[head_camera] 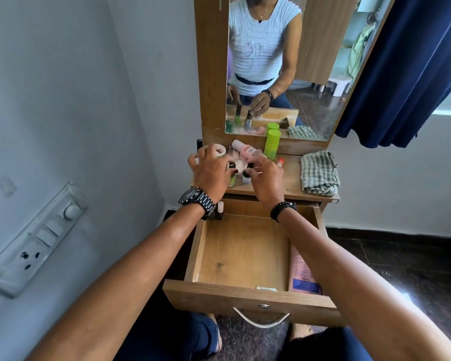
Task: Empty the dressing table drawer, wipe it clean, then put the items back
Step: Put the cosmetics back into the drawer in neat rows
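The wooden drawer [241,252] is pulled out toward me. Its bottom is bare except for a pink tube [300,274] along the right side and a small white-capped bottle [220,206] in the back left corner. Both hands are over a cluster of cosmetics on the dressing table top [292,182]. My left hand [211,171] pinches the dark cap of a green nail polish bottle [232,181]. My right hand [266,179] grips the black cap of a pale nail polish bottle [245,179]. A pink bottle [245,150] lies behind them, beside an upright green bottle [272,145].
A folded checked cloth [319,173] lies on the right of the table top. A mirror [310,74] stands behind it. A switchboard [37,235] is on the left wall and a blue curtain [401,74] hangs at the right. My knees sit below the drawer front.
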`<move>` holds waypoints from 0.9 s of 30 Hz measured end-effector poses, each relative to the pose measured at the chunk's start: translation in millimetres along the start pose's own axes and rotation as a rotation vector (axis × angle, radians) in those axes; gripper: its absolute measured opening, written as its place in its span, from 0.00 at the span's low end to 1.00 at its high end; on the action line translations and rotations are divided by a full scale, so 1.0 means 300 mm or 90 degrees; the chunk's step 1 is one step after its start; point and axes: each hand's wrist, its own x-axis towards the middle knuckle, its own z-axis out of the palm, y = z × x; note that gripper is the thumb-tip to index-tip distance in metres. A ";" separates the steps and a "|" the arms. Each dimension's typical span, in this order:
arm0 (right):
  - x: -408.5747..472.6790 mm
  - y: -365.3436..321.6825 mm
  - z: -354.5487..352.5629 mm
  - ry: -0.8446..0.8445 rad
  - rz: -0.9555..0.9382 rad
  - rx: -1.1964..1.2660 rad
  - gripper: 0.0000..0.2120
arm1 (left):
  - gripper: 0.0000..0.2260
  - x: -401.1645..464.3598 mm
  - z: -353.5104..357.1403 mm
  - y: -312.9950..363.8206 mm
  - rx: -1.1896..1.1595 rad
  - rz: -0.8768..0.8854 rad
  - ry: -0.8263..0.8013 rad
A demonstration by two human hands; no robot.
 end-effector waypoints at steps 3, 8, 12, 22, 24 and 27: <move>-0.059 -0.002 -0.038 0.003 -0.025 0.052 0.08 | 0.13 -0.050 -0.027 -0.045 -0.027 -0.013 0.017; -0.152 0.025 -0.038 -0.074 0.004 0.102 0.06 | 0.13 -0.167 -0.035 -0.125 -0.078 -0.035 -0.007; -0.207 0.063 0.039 -0.155 0.068 0.090 0.06 | 0.13 -0.235 0.014 -0.172 -0.085 -0.074 -0.069; -0.234 0.102 0.212 -0.196 0.120 -0.004 0.02 | 0.12 -0.242 0.135 -0.194 -0.004 -0.070 -0.140; -0.234 0.103 0.224 -0.193 0.114 -0.017 0.02 | 0.11 -0.238 0.148 -0.197 0.003 -0.070 -0.137; -0.230 0.100 0.235 -0.194 0.101 -0.025 0.03 | 0.11 -0.231 0.162 -0.202 0.012 -0.076 -0.139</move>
